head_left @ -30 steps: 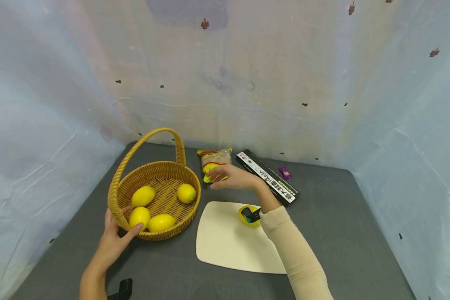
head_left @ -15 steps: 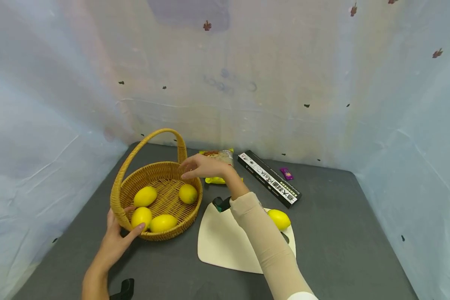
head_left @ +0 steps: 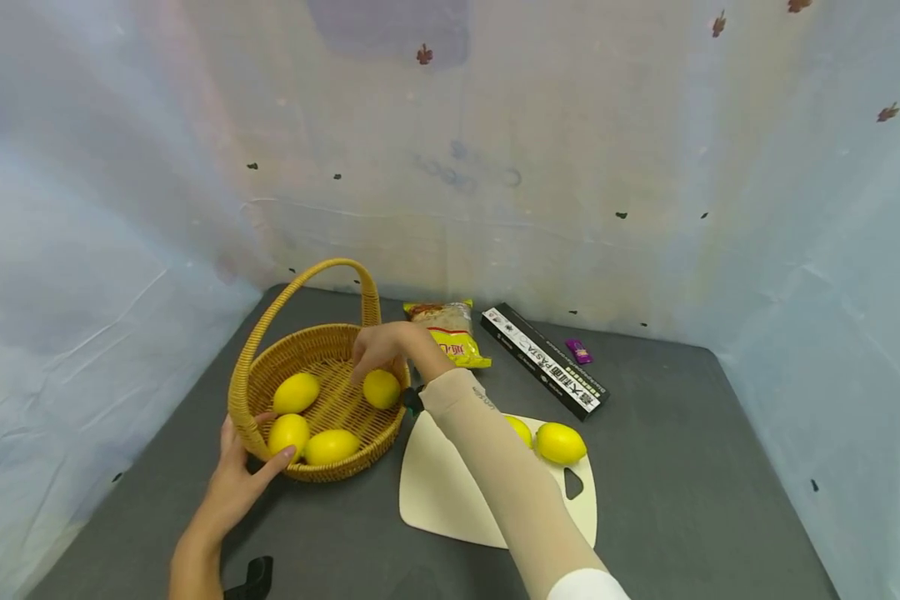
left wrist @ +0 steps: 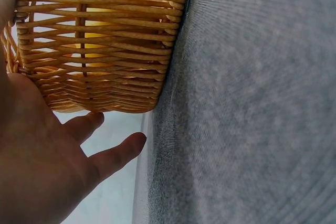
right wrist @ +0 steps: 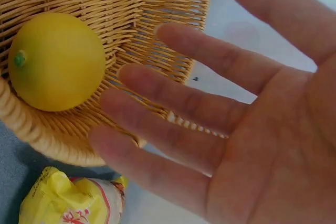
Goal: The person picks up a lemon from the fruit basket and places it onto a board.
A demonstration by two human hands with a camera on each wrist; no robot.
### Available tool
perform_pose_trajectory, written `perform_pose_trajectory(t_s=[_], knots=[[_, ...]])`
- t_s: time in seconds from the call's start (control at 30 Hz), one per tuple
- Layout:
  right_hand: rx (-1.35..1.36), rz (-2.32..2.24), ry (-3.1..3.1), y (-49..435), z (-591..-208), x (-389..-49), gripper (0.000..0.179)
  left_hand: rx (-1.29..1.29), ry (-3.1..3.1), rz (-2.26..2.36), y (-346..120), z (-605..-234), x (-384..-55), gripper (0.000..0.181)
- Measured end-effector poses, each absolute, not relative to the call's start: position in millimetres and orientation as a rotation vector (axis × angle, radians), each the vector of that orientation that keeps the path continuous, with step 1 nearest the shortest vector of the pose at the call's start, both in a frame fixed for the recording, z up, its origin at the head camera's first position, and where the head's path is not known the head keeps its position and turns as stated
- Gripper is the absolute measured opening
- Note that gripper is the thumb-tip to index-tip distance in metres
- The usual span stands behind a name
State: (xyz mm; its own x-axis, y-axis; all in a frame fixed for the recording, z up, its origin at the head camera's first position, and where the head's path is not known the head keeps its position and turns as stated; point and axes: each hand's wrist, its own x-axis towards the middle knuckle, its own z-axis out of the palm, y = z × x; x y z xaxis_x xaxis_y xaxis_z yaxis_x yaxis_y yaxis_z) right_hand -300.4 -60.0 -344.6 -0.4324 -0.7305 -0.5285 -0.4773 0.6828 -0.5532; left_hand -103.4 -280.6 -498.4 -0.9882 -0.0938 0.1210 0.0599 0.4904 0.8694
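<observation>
At the left of the head view a wicker basket [head_left: 283, 360] with a tall handle holds several lemons. My left hand [head_left: 228, 492] holds its near left side by the handle's foot, thumb over the rim. In the left wrist view two fingers [left wrist: 118, 157] stretch free beside the woven wall. My right hand [head_left: 387, 343] hangs over the basket's right side, bent down above one lemon [head_left: 382, 390]. Seen from the right wrist, that lemon [right wrist: 56, 61] lies just beyond the spread fingertips, and the palm is bare. Three other lemons, one of them this lemon [head_left: 332, 447], sit nearer my left hand.
A cream cutting board [head_left: 442, 492] bears two lemons, one a whole lemon [head_left: 561, 443], the other partly hidden by my right sleeve [head_left: 502, 467]. Behind stand a yellow food bag [head_left: 457, 343], a black pasta box [head_left: 543, 362] and a small purple packet [head_left: 579, 351].
My right hand has travelled left from above the food bag and lowered into the basket. The board's lemons have come out from behind the arm. My left hand keeps its place.
</observation>
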Motion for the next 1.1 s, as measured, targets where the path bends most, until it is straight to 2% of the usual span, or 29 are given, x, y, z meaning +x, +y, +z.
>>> perform_pose_trajectory(t_s=[0.23,0.43,0.7,1.1], knots=[[-0.720,-0.377,2.143,-73,-358,-297,0.039,0.037,-2.588,-1.524,-280,-499,-104,0.067],[-0.846,-0.198,2.209,-80,-372,-296,0.028,0.060,-2.588,-1.520,-279,-499,-102,0.068],[-0.947,-0.012,2.201,-87,-385,-296,0.037,0.059,-2.577,-1.508,-279,-499,-102,0.068],[-0.989,0.136,2.108,-95,-392,-297,0.033,0.062,-2.574,-1.501,-278,-499,-100,0.066]])
